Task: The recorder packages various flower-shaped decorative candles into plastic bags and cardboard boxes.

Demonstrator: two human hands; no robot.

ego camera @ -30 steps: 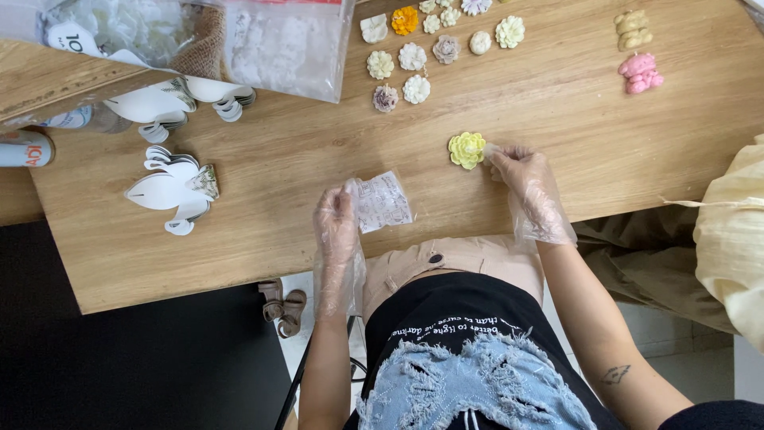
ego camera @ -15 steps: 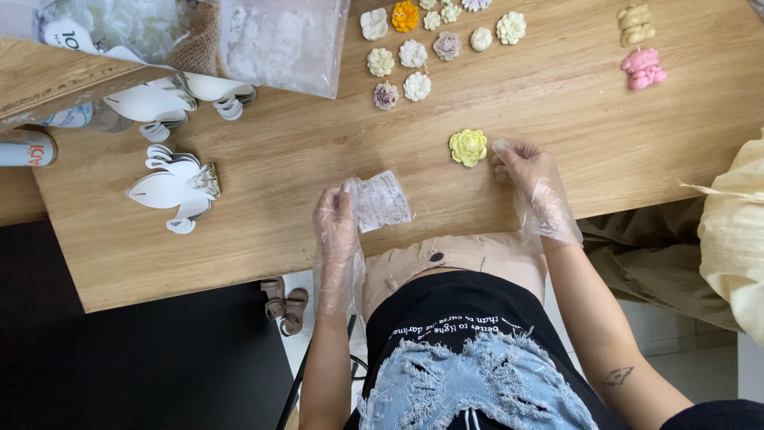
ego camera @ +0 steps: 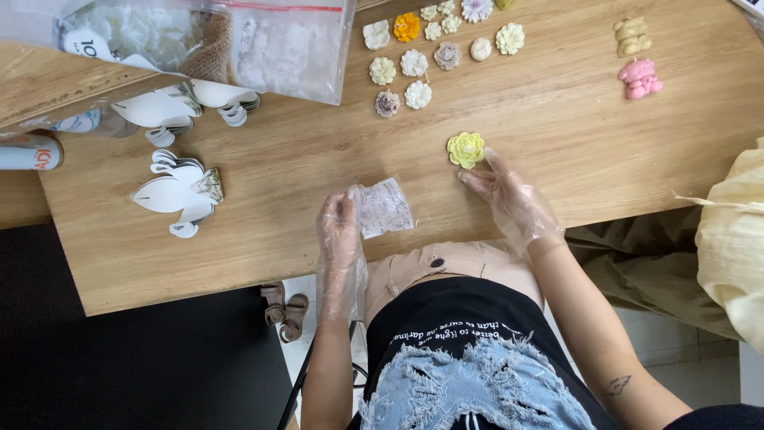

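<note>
Both my hands wear thin clear plastic gloves. My left hand (ego camera: 337,227) pinches the left edge of a small clear printed packet (ego camera: 383,207) lying on the wooden table (ego camera: 278,159). My right hand (ego camera: 507,197) lies flat with its fingers spread, just right of and below a yellow-green flower-shaped piece (ego camera: 465,149). Its fingertips reach the flower's edge but do not grip it.
Several small flower pieces (ego camera: 414,62) in white, orange and mauve lie at the table's far side. A pink figure (ego camera: 639,78) and a tan figure (ego camera: 631,30) sit far right. White paper cut-outs (ego camera: 177,193) and clear bags (ego camera: 286,44) are at left. Another person's pale sleeve (ego camera: 730,239) is at right.
My right hand has opened and slid down and left, away from the flower's right side. The flower stays put. My left hand keeps hold of the packet.
</note>
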